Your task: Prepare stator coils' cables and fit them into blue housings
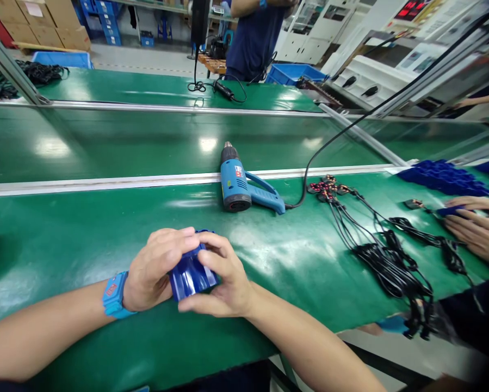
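Between my two hands, above the green bench, is a small bundle of glossy dark-blue plastic sleeves. My left hand, with a light-blue watch at its wrist, is closed against the bundle's left side and top. On the other side, my right hand grips it with the thumb below and the fingers over the upper edge. My fingers hide part of the bundle. A blue heat gun lies beyond my hands, its nozzle pointing away and its handle toward the right.
Black cables with copper coils at their ends lie to the right. Behind them is a pile of blue sleeves. A co-worker's hands work at the right edge. The heat gun's cord runs up to the right.
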Demonstrator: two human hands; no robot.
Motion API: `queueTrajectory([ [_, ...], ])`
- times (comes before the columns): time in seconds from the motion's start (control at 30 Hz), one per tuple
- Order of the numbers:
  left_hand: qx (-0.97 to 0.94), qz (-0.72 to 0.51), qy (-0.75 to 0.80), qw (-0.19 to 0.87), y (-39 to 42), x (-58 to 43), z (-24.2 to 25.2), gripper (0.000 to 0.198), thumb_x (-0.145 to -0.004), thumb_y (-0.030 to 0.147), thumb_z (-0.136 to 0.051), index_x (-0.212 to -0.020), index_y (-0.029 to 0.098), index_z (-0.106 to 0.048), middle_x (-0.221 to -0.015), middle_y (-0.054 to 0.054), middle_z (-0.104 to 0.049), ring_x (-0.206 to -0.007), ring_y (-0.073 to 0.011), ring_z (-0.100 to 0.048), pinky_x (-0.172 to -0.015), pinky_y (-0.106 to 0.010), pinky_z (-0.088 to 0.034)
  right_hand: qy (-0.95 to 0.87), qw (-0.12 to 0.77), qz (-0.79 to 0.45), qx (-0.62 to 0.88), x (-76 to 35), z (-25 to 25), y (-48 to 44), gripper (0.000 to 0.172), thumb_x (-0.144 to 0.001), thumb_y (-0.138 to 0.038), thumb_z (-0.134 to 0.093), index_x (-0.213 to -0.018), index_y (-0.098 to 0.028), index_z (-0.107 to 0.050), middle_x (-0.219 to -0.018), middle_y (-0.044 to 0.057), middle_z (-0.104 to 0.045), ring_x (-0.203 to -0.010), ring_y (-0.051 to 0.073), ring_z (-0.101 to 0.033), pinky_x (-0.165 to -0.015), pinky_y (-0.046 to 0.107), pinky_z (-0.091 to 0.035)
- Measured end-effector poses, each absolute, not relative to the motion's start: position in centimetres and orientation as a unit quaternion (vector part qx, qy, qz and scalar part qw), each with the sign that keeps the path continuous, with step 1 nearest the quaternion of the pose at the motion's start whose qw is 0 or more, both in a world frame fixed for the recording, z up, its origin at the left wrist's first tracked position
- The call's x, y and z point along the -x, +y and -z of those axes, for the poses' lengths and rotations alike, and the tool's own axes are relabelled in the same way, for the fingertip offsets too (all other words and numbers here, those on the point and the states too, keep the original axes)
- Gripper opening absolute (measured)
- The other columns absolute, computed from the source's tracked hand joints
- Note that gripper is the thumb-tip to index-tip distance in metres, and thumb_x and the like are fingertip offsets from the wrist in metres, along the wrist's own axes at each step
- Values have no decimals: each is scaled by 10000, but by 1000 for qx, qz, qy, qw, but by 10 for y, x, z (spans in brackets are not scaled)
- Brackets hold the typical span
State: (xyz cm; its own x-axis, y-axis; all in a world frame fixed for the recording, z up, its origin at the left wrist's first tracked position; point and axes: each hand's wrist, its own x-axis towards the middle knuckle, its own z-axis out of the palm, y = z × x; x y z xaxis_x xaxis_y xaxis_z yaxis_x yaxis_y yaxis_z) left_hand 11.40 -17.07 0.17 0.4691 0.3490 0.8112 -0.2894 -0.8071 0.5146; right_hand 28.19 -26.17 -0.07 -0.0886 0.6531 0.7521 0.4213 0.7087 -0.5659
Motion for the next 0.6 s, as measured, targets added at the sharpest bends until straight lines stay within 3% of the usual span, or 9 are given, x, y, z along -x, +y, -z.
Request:
queueTrajectory([
  [0.07, -833, -492, 37, 250, -164, -113, -8, 583, -922, 297, -708, -1464, 310, -493, -1302, -61, -678, -1258, -247, -612, -1051, -415, -517, -734, 538, -99, 403, -293, -5, -262, 1008, -819, -623, -748, -1604, -384, -163, -1496, 96, -419, -1339, 296, -490, -1121, 477, -442],
  [0.1, -842, -482, 67, 232, -160, -114, -10, 594, -899, 280, -730, -1449, 292, -508, -1302, -75, -667, -1255, -254, -604, -1058, -426, -504, -726, 525, -110, 430, -300, -9, -262, 955, -850, -671, -679, -1603, -372, -173, -1494, 98, -432, -1341, 311, -482, -1140, 503, -411],
  [0.17, -841, -450, 176, 243, -150, -116, -11, 591, -860, 295, -769, -1406, 298, -541, -1309, -76, -628, -1252, -257, -572, -1080, -444, -471, -695, 497, -148, 499, -315, -17, -259, 678, -975, -632, -496, -1556, -330, -320, -1437, 102, -504, -1326, 307, -485, -1151, 524, -368],
  [0.23, -833, -404, 272, 264, -139, -120, -6, 579, -834, 383, -792, -1363, 285, -577, -1276, -80, -597, -1221, -265, -553, -1071, -463, -460, -679, 435, -190, 560, -327, -22, -255, 546, -1004, -559, -488, -1477, -288, -452, -1394, 109, -544, -1316, 301, -483, -1139, 533, -357],
  [0.33, -853, -302, 321, 280, -123, -125, 8, 570, -848, 501, -752, -1343, 271, -587, -1235, -87, -606, -1172, -287, -554, -1050, -523, -443, -708, 290, -235, 600, -337, -18, -247, 776, -817, -577, -772, -1463, -269, -474, -1427, 130, -524, -1317, 344, -470, -1104, 564, -361],
  [0.4, -878, -230, 316, 275, -116, -126, 17, 549, -882, 499, -708, -1363, 275, -564, -1298, -100, -618, -1248, -334, -527, -1074, -597, -389, -723, 231, -251, 601, -338, -12, -243, 797, -753, -542, -845, -1416, -242, -520, -1372, 143, -567, -1256, 350, -515, -1061, 563, -386],
  [0.5, -902, -153, 299, 271, -113, -125, 25, 572, -917, 440, -651, -1440, 269, -492, -1449, -123, -557, -1432, -400, -385, -1127, -677, -277, -703, 260, -303, 589, -336, -6, -240, 581, -802, -448, -832, -1276, -205, -601, -1221, 104, -650, -1121, 279, -593, -998, 470, -439],
  [0.6, -901, -153, 292, 284, -118, -125, 24, 701, -929, 455, -613, -1542, 233, -356, -1574, -152, -421, -1506, -408, -269, -1164, -677, -232, -629, 375, -439, 521, -334, -9, -242, 596, -774, -424, -859, -1250, -215, -568, -1194, 57, -651, -1092, 206, -611, -983, 366, -455],
])
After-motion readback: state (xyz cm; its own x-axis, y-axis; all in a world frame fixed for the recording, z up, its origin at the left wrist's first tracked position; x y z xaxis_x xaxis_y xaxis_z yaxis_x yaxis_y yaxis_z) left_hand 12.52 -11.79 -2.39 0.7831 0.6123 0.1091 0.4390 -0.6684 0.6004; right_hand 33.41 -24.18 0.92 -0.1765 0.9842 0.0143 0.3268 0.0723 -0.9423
